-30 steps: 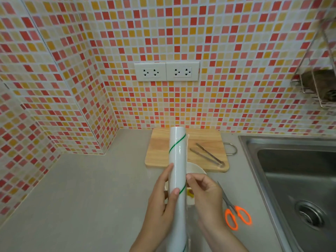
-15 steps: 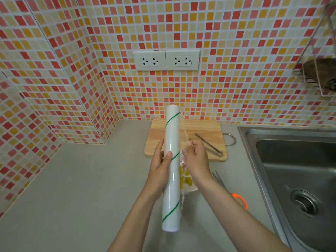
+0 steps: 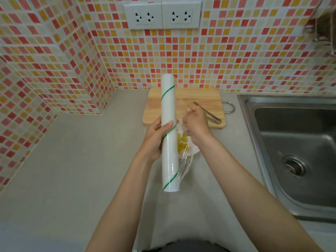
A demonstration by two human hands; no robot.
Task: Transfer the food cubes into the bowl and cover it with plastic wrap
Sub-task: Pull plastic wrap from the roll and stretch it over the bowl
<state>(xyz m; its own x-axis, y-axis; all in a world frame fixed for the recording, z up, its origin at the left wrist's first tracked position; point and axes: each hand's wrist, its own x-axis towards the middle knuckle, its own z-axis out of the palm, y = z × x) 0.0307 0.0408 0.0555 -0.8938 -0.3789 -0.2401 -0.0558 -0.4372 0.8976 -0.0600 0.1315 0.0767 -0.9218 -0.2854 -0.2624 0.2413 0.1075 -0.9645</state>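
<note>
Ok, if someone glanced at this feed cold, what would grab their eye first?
Probably the white plastic wrap roll with green stripes, held upright mid-frame by the left hand above the grey counter. Next, the right hand pinching clear film pulled off the roll, with yellow food cubes in the bowl showing through it. Behind, metal tongs lie on the wooden cutting board.

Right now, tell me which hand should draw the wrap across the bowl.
Right. The right hand already pinches the loose film over the food cubes, while the left hand grips the roll and should probably just steady it.
</note>
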